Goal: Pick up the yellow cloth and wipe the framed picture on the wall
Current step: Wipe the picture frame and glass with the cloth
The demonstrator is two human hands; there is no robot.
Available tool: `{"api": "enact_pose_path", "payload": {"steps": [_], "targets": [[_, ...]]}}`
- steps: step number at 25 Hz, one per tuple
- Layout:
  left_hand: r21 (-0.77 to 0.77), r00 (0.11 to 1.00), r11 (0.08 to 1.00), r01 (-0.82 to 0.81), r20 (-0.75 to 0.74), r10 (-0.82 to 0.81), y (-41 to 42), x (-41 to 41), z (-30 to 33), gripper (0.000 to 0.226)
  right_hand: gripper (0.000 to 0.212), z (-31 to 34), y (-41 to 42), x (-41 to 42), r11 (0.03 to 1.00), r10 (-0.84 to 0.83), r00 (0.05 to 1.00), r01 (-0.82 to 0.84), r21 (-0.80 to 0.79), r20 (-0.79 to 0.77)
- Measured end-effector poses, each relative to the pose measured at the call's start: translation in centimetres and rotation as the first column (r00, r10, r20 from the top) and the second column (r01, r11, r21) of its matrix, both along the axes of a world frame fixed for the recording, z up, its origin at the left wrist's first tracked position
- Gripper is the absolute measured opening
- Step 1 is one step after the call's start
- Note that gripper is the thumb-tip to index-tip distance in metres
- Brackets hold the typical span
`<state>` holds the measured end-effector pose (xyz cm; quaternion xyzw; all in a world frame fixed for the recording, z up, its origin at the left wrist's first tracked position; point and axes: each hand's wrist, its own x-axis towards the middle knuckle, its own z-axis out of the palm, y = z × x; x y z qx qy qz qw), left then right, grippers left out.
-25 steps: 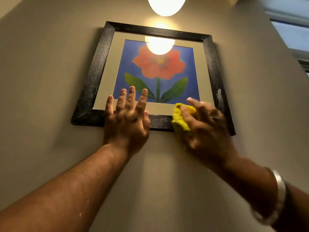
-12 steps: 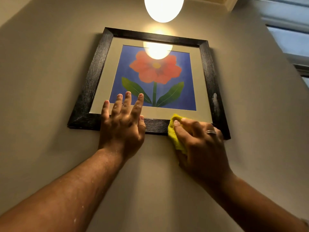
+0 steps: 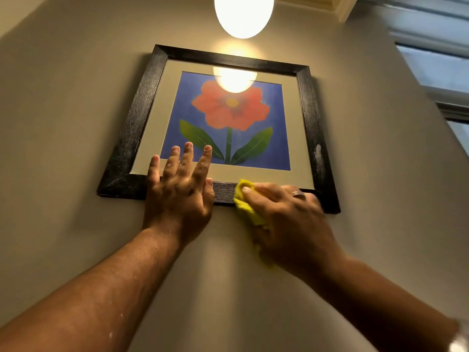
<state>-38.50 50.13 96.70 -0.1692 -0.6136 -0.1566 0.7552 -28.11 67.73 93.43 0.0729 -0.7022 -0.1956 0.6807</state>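
A framed picture (image 3: 142, 118) hangs on the beige wall, with a black wooden frame, a cream mat and a red flower on blue. My left hand (image 3: 180, 191) lies flat and spread over the lower left of the frame, fingertips on the mat and glass. My right hand (image 3: 286, 214) presses a bunched yellow cloth (image 3: 245, 204) against the bottom bar of the frame, right of centre. Most of the cloth is hidden under my palm. A pale smudge shows low on the frame's right bar.
A glowing globe lamp (image 3: 243, 13) hangs above the picture and reflects in its glass. A window with a pale frame (image 3: 436, 69) stands at the upper right. Bare wall (image 3: 58, 123) surrounds the frame on the left and below.
My right hand and the cloth have slid down from the mat onto the bottom bar of the frame. My left hand stays pressed on the lower left. The view has tilted so the picture sits lower.
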Motion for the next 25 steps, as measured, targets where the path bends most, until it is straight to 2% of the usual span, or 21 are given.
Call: {"api": "enact_pose_path", "payload": {"steps": [3,5,8,10,13,15,17,19,21,23,25], "targets": [[-0.027,1.0,0.999,-0.021,0.016,0.022,0.0,0.2,-0.1,0.061,0.054,-0.5,6.1,2.2,0.975,-0.079,0.991,0.056,-0.213,-0.103],[-0.049,0.999,0.998,-0.049,0.018,0.05,0.0,0.2,-0.1,0.066,0.054,1.2,7.6,2.4,0.954,-0.154,0.98,0.115,-0.276,-0.124],[-0.061,0.996,0.994,-0.087,0.009,0.088,-0.1,0.0,-0.1,0.075,0.054,4.7,5.3,0.8,0.931,-0.032,0.996,0.001,-0.365,-0.078],[-0.061,0.995,0.994,-0.095,0.002,0.096,-0.1,0.0,0.0,0.077,0.06,3.6,4.6,0.2,0.946,0.023,0.998,-0.04,-0.321,-0.056],[-0.068,0.996,0.994,-0.091,-0.005,0.091,-0.2,0.0,0.0,0.078,0.069,-1.4,6.4,-0.3,0.986,0.05,0.999,-0.048,-0.159,0.007],[-0.075,0.995,0.993,-0.096,-0.009,0.095,-0.2,-0.1,0.0,0.078,0.063,-0.4,8.1,0.0,0.992,0.079,0.997,-0.076,-0.1,0.026],[-0.074,0.996,0.993,-0.094,-0.014,0.093,-0.3,-0.1,0.0,0.078,0.057,4.2,8.4,0.3,0.982,0.117,0.993,-0.112,-0.153,0.019],[-0.071,0.996,0.994,-0.088,-0.012,0.088,-0.3,-0.2,-0.1,0.078,0.057,10.7,7.6,0.6,0.943,0.172,0.985,-0.161,-0.292,0.013],[-0.069,0.997,0.994,-0.083,-0.003,0.083,-0.2,-0.1,-0.1,0.079,0.057,14.4,6.8,1.1,0.906,0.199,0.979,-0.165,-0.389,0.048],[-0.073,0.997,0.994,-0.076,0.004,0.077,-0.2,-0.1,-0.1,0.079,0.06,12.5,7.6,0.9,0.917,0.194,0.978,-0.153,-0.368,0.078],[-0.077,0.997,0.994,-0.072,0.009,0.073,-0.3,0.0,-0.2,0.078,0.067,6.5,8.6,0.6,0.947,0.169,0.983,-0.141,-0.288,0.073]]}}
